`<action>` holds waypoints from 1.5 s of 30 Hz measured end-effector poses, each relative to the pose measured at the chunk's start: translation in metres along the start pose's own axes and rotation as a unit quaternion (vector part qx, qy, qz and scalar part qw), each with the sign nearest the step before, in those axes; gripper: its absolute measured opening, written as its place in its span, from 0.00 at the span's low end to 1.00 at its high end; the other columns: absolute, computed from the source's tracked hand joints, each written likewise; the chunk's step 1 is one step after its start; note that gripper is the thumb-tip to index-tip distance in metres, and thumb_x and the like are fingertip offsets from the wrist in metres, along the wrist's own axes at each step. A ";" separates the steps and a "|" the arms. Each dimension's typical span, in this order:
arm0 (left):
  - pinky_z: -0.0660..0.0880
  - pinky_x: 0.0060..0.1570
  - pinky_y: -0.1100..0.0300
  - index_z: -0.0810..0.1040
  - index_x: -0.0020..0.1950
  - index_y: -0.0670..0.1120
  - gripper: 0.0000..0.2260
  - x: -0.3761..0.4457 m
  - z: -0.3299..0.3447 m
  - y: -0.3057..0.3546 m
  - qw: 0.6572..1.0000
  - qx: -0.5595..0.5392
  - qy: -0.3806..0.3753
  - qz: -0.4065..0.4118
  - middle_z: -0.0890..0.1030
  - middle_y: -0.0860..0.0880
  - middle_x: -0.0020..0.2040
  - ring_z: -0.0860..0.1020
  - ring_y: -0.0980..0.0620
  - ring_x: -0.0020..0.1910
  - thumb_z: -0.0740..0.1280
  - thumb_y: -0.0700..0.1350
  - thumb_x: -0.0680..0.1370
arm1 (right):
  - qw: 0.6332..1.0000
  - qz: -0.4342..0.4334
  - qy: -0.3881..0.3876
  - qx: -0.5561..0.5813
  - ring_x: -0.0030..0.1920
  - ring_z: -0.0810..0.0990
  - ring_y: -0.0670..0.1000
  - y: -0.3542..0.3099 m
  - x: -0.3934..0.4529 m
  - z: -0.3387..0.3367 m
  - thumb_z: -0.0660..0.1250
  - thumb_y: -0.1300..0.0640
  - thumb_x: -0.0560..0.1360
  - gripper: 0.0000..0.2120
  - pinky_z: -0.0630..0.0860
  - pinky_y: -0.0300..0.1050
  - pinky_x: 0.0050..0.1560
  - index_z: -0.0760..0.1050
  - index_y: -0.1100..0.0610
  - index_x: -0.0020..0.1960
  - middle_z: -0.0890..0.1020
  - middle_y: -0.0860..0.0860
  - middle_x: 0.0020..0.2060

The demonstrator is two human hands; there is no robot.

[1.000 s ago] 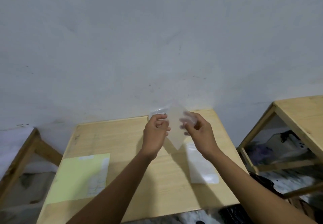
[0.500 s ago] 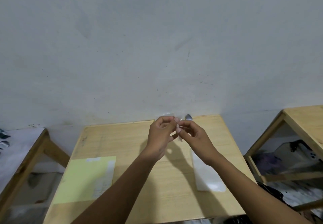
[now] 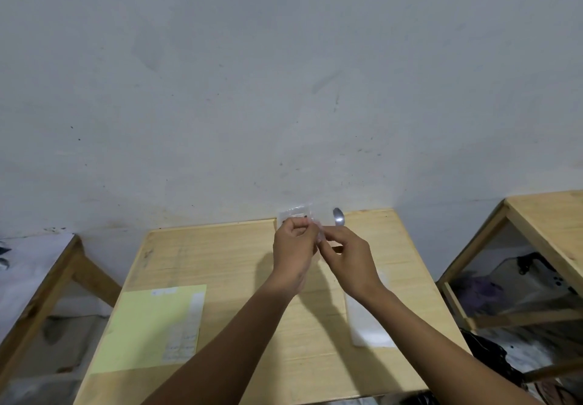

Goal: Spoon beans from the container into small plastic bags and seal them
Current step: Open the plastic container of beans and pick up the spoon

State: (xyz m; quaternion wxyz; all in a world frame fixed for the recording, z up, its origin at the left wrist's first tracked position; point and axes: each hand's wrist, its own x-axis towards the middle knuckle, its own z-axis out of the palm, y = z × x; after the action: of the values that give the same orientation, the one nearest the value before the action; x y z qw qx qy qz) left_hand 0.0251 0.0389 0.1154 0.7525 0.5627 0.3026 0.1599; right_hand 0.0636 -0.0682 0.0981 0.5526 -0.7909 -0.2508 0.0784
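Observation:
Over the far middle of the wooden table (image 3: 239,278), my left hand (image 3: 293,253) and my right hand (image 3: 350,262) meet, both pinching one small clear plastic bag (image 3: 319,236) between their fingertips. The bag is mostly hidden by my fingers. Behind my hands, against the wall, stands a clear plastic container (image 3: 295,213) with a few dark specks inside. A metal spoon (image 3: 338,216) sticks up just to its right. A flat stack of clear bags (image 3: 367,319) lies on the table under my right forearm.
A pale yellow sheet (image 3: 148,325) with a strip of small bags (image 3: 184,332) on it lies at the table's front left. Other wooden tables flank this one on the left (image 3: 41,297) and right (image 3: 549,228). A grey wall rises close behind.
A second ago I held the bag spread wide between my hands. My hands have since come together, and the bag is bunched between my fingertips. The view has tilted up slightly.

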 end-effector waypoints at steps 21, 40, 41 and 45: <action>0.73 0.51 0.70 0.68 0.66 0.53 0.19 -0.009 -0.023 -0.014 0.963 0.245 -0.031 0.108 0.71 0.64 0.59 0.78 0.60 0.54 0.65 0.40 0.77 | 0.994 0.108 0.012 0.025 0.38 0.84 0.59 0.009 0.016 -0.026 0.63 0.58 0.80 0.09 0.84 0.47 0.37 0.82 0.60 0.50 0.83 0.56 0.42; 0.60 0.69 0.62 0.53 0.79 0.54 0.45 -0.003 -0.038 -0.039 0.822 0.479 -0.073 0.299 0.62 0.60 0.74 0.60 0.59 0.71 0.69 0.67 0.69 | 0.943 0.206 -0.077 0.250 0.46 0.85 0.64 -0.001 0.007 -0.037 0.57 0.65 0.81 0.14 0.83 0.51 0.50 0.78 0.62 0.61 0.85 0.58 0.52; 0.61 0.67 0.61 0.55 0.79 0.53 0.45 -0.002 -0.037 -0.040 0.812 0.494 -0.059 0.306 0.65 0.58 0.73 0.61 0.57 0.70 0.67 0.69 0.69 | 0.946 0.203 -0.073 0.241 0.45 0.85 0.62 0.001 0.008 -0.039 0.57 0.65 0.81 0.14 0.83 0.50 0.49 0.78 0.62 0.61 0.85 0.58 0.51; 0.60 0.65 0.60 0.62 0.76 0.53 0.41 0.002 -0.040 -0.044 0.761 0.529 -0.035 0.373 0.70 0.60 0.67 0.63 0.54 0.66 0.67 0.70 0.68 | 0.953 0.196 -0.066 0.224 0.42 0.85 0.53 0.004 0.008 -0.047 0.56 0.67 0.80 0.15 0.81 0.44 0.45 0.79 0.63 0.60 0.86 0.59 0.49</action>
State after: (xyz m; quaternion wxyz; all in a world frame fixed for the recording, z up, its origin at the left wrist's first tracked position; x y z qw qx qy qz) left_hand -0.0029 0.0561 0.0661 0.2262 0.9450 0.0789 0.2227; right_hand 0.0901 -0.1044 0.1130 0.6713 -0.6738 -0.1030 0.2911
